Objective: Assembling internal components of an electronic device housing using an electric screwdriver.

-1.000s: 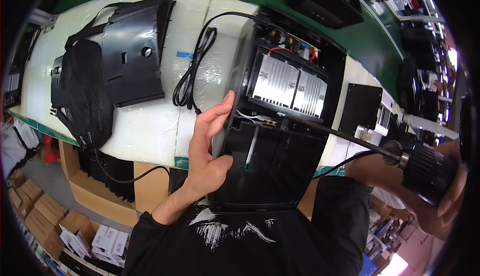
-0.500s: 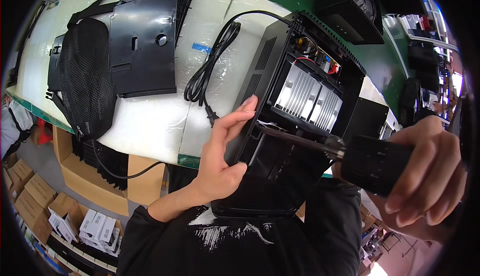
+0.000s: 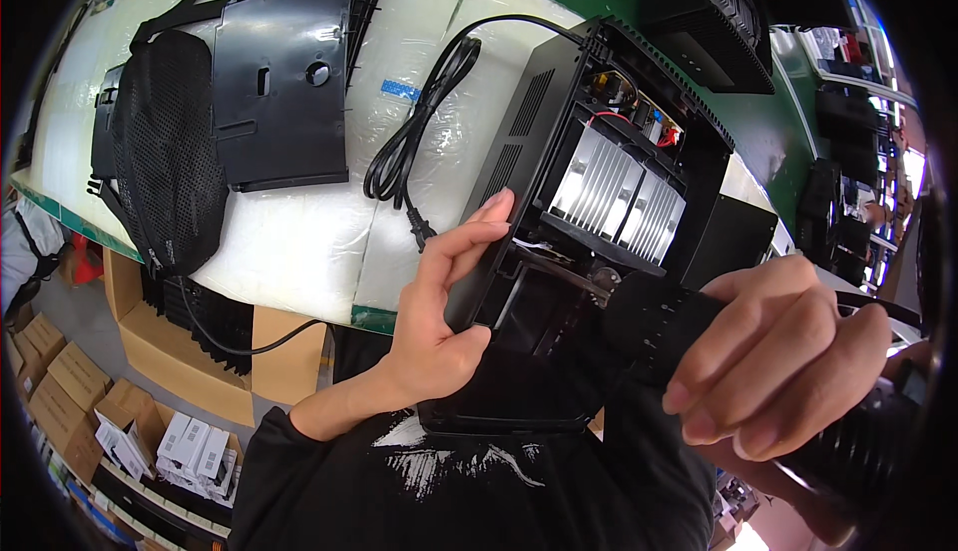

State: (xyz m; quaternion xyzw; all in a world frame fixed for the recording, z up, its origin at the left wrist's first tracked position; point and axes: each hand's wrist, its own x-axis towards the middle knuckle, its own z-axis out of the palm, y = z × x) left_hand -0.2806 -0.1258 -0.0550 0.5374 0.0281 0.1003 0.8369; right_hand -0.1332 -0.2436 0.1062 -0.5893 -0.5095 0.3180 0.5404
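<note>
A black machine housing (image 3: 511, 142) lies with its open side up, showing silver heat-sink fins (image 3: 609, 187), thin wires and a small circuit board. My left hand (image 3: 434, 326) grips its near-left edge, fingers along the side wall and thumb lower down. In my right hand (image 3: 783, 356) is a black electric screwdriver (image 3: 649, 326) with a numbered collar. Its long shank reaches into the housing below the fins. The tip is hidden among dark parts, so contact with a screw cannot be seen.
A coiled black power cord (image 3: 424, 127) lies left of the housing on the white foam-covered table (image 3: 279, 242). Stacked black plastic panels (image 3: 284, 82) and a black mesh bag (image 3: 170, 152) are farther left. Another black housing (image 3: 704, 22) stands behind. An open carton (image 3: 190, 371) sits below the table.
My right hand has moved left with the electric screwdriver, bringing its collar closer to the housing and its shank deeper in. My left hand keeps its hold on the edge.
</note>
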